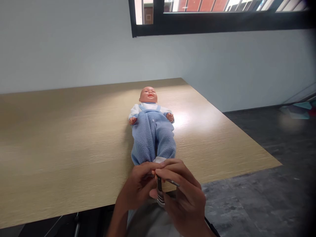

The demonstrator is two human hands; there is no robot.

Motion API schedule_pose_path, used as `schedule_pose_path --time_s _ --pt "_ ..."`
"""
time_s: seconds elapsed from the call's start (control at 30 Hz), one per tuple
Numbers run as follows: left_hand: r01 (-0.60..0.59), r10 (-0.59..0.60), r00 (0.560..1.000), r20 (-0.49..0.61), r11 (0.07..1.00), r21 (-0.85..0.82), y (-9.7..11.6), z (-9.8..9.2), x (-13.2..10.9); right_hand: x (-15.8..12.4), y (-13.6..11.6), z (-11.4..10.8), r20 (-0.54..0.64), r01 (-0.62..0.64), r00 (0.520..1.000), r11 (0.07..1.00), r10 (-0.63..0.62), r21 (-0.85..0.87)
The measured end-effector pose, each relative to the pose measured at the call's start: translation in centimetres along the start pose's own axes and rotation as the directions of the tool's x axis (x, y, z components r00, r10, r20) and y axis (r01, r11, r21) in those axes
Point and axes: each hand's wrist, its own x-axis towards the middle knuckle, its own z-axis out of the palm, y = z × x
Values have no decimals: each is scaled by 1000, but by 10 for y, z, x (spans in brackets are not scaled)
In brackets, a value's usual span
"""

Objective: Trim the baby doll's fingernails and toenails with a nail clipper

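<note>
A baby doll (154, 135) in blue fleece overalls and a white-sleeved top lies on its back, its feet towards me. My left hand (137, 187) is closed around one of the doll's feet, which my fingers mostly hide. In my right hand (186, 197) is a metal nail clipper (160, 192), gripped between thumb and fingers. The clipper's jaw end is up against the doll's toes; whether it touches them I cannot tell. A white cuff (160, 159) shows just above my fingers.
The doll rests on a light wooden table (74, 148), whose front edge runs under my wrists and whose right edge slants away. Behind it stands a pale wall (86, 46) with a dark-framed window (197, 24). Grey floor (247, 200) shows at the right.
</note>
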Motion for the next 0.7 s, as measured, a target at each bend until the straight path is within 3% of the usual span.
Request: schedule_pose_path --time_s 0.17,0.43,0.7 --pt "-112 111 994 -20 994 -11 4 3 6 4 0 9 15 25 1000 996 -24 -91" --pt "-109 111 994 -22 990 90 2 3 4 8 1 8 59 7 998 998 -3 -69" --pt "-56 66 997 -49 982 180 18 4 8 20 -3 8 219 -92 969 988 117 -123"
